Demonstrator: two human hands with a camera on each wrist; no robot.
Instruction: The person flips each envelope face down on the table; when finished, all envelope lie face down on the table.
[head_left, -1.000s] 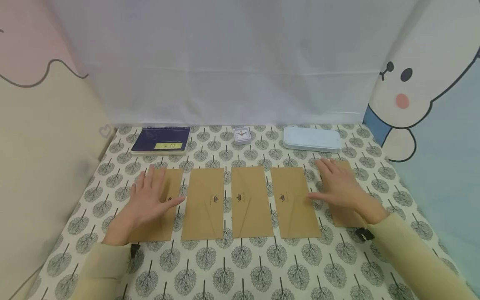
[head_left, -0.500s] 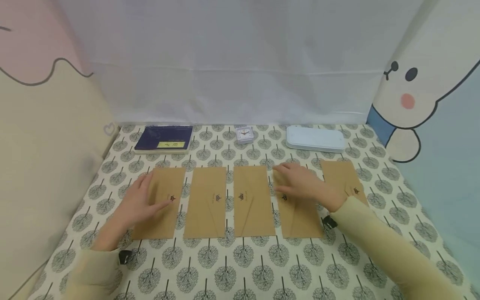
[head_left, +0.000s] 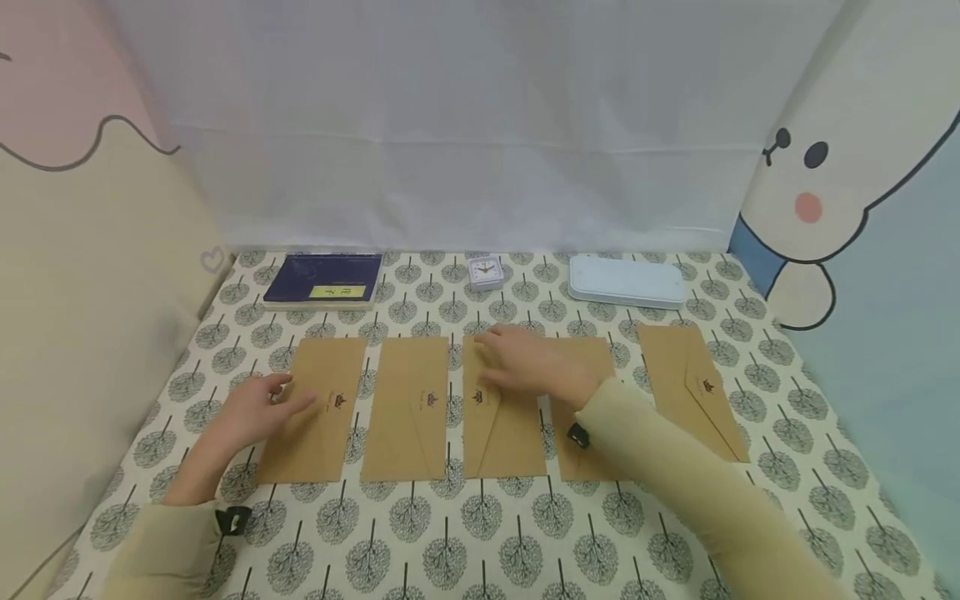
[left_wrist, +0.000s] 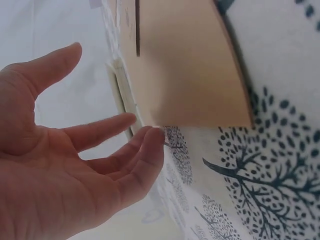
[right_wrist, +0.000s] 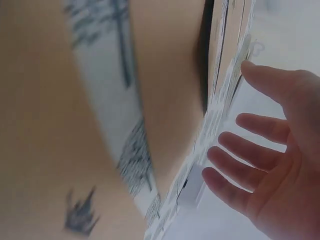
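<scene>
Several brown kraft envelopes lie side by side in a row, most with a small dark crown print. My left hand (head_left: 251,412) hovers over the left edge of the leftmost envelope (head_left: 330,442), fingers loosely bent and holding nothing. In the left wrist view a gap shows between its thumb and fingers. My right hand (head_left: 528,360) is over the upper part of the middle envelope (head_left: 502,442), its palm bare in the right wrist view (right_wrist: 270,170). The right forearm partly covers the fourth envelope (head_left: 592,354). The second envelope (head_left: 405,425) and the rightmost, slanted envelope (head_left: 693,392) lie uncovered.
Along the back of the table stand a dark blue book (head_left: 326,277), a small white alarm clock (head_left: 486,272) and a pale blue case (head_left: 626,281). A tree-print cloth (head_left: 480,533) covers the table. Curtains (head_left: 465,125) close off the back and sides.
My right hand has swept left, from the rightmost envelope past the fourth to the middle one. My left hand has drawn slightly left and its fingers have bent more. The envelopes lie as before.
</scene>
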